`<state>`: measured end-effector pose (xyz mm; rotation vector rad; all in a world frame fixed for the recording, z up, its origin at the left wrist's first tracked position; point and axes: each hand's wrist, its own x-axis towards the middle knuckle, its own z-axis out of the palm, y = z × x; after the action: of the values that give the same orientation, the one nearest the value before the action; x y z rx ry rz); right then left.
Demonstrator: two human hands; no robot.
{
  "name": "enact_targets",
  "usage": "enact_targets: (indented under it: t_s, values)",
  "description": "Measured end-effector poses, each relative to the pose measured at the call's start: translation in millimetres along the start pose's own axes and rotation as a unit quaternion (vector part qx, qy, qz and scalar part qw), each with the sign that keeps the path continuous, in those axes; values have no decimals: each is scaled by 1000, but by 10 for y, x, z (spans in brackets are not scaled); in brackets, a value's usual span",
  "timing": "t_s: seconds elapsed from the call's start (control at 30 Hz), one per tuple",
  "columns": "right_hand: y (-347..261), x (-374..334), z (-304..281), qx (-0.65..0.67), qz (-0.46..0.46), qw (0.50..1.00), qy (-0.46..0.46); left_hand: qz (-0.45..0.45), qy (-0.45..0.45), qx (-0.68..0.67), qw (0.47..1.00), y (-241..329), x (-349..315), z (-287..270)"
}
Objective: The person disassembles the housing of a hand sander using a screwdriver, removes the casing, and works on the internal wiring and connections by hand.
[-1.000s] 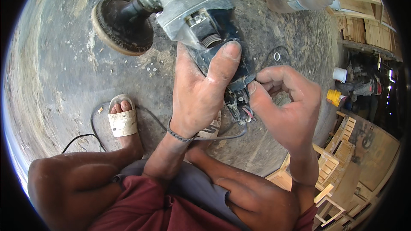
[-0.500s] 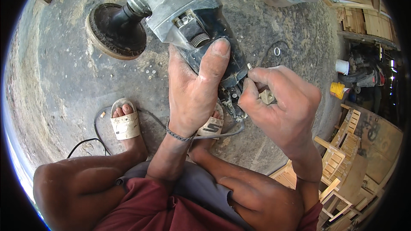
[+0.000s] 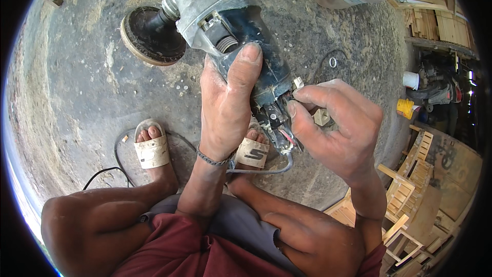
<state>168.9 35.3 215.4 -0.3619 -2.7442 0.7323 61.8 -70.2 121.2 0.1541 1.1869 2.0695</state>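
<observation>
While the left hand [image 3: 223, 107] grips the grinder [image 3: 243, 23] at 12 o'clock, the right hand [image 3: 341, 125], its fingertips narrowly spaced, meets the exposed 5 o'clock end; whether it pinches anything is unclear.

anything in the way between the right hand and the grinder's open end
Nothing visible: the right hand is right beside the open end of the grinder. The left hand grips it farther up, out of that path.
</observation>
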Motion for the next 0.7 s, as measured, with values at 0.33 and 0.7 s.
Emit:
enact_targets:
  t_s: [0.33, 0.7]
  values:
    - [41, 29, 6, 33, -5, 999, 16, -3, -8, -7, 1000, 27, -7, 21]
    - [83, 103, -75, -5, -63, 996, -57, -1, -1, 6, 1000, 40, -28, 58]
